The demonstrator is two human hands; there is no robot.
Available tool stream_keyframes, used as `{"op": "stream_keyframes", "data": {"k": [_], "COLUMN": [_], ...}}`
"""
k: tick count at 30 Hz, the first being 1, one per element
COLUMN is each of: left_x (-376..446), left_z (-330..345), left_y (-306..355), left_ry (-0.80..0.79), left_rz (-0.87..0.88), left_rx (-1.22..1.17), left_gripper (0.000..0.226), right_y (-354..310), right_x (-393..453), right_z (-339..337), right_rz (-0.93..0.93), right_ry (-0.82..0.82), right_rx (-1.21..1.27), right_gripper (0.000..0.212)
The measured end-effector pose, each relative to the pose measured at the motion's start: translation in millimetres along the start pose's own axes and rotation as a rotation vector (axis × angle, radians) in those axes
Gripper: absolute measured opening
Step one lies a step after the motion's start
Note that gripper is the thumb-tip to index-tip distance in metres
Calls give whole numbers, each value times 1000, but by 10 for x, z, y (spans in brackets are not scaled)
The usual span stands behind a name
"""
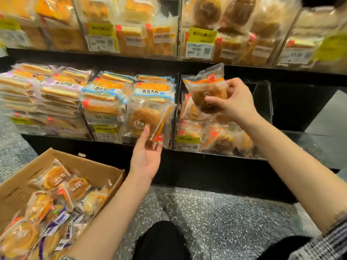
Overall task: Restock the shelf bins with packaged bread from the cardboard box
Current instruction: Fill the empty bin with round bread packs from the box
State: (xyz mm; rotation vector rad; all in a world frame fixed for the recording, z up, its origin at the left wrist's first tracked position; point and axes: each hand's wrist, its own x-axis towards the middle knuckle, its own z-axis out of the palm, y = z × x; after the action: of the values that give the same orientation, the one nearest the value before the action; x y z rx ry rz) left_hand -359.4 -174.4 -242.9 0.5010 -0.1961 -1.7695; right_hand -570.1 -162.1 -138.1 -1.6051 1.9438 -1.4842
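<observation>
My right hand grips a clear packet of dark round bread above the clear shelf bin at the lower right, which holds several similar packets. My left hand, palm up, holds the lower edge of a second packet with a golden round bun, in front of the middle bins. The cardboard box stands on the floor at the lower left, filled with several packaged breads.
Stacks of sliced sandwich bread packets fill the left and middle bins of the lower shelf. The upper shelf carries more bins with yellow price tags. The floor is speckled grey. My dark-trousered knee is at the bottom centre.
</observation>
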Motion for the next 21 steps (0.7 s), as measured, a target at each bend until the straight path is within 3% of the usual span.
{"op": "stream_keyframes", "data": {"k": [3,7,10,12,15,21], "left_x": [68,156,206,216,230,211], "left_z": [45,87,110,118,119,119], "left_y": [5,-7,-4,-8,-21,-105], "left_ry": [-7,-3,-1,10,-1,23], "left_rz": [21,56,59,58,66,45], "left_rx": [99,148,162,193,214,229], "left_gripper": [30,56,52,37,30,50], "right_y": [66,147,296,401,512,630], "right_x": [271,527,591,617,652,609], "right_z": [-68,155,393,537,702,780], "right_rz": [-133,-213,-203,-188,-215,-248], "right_ry": [27,-229,-370,-449,-541,-454], "right_rx": [-285,-855,-841,-765,-804,-1016], "right_gripper": [55,56,58,60,45,45]}}
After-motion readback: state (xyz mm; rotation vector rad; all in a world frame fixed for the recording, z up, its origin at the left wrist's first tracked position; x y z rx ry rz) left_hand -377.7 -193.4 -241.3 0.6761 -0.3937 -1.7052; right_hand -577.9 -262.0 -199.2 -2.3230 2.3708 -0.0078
